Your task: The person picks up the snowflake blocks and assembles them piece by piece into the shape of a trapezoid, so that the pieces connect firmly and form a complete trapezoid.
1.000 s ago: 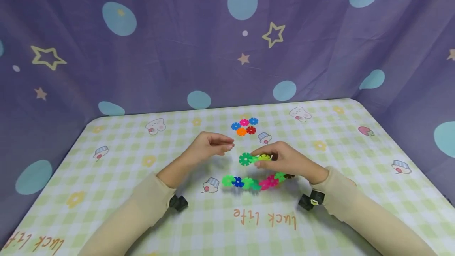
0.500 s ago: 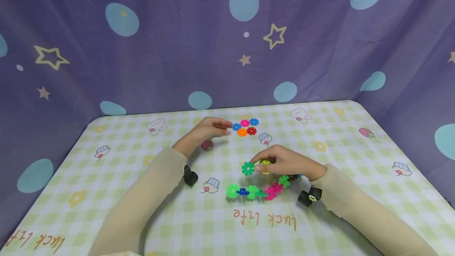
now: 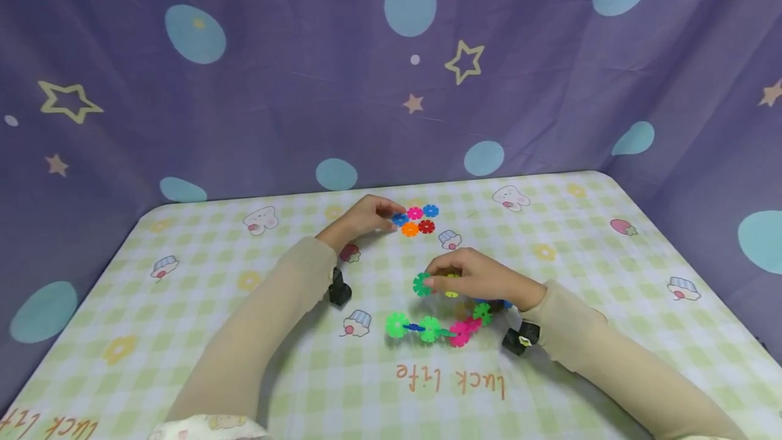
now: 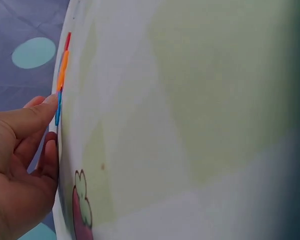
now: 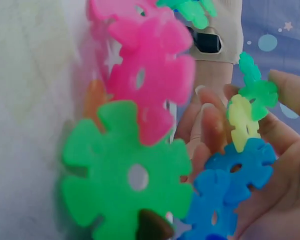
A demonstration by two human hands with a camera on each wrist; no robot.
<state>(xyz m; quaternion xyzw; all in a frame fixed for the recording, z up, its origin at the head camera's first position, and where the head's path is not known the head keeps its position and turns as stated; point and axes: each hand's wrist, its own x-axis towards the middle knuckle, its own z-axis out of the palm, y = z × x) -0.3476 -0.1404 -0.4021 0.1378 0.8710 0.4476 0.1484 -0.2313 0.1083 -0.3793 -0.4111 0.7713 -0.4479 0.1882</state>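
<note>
Near the back of the table, my left hand is at a blue snowflake disc lying flat. In the left wrist view, the thumb reaches the disc's edge, with the other fingers beside it; a firm pinch is not visible. My right hand holds up a chain of interlocked snowflake discs by a green disc at one end. Yellow and blue discs follow under the palm. The chain curves round through pink discs to a light green disc. Part of it is hidden by the hand.
Beside the blue disc lie loose pink, blue, orange and red discs. A checked cloth with printed pictures covers the table. Behind the table hangs a purple curtain.
My left hand has moved away from me and slightly right to the loose blue disc. The right hand still holds the chain, whose hanging part has swung a little nearer to me.
</note>
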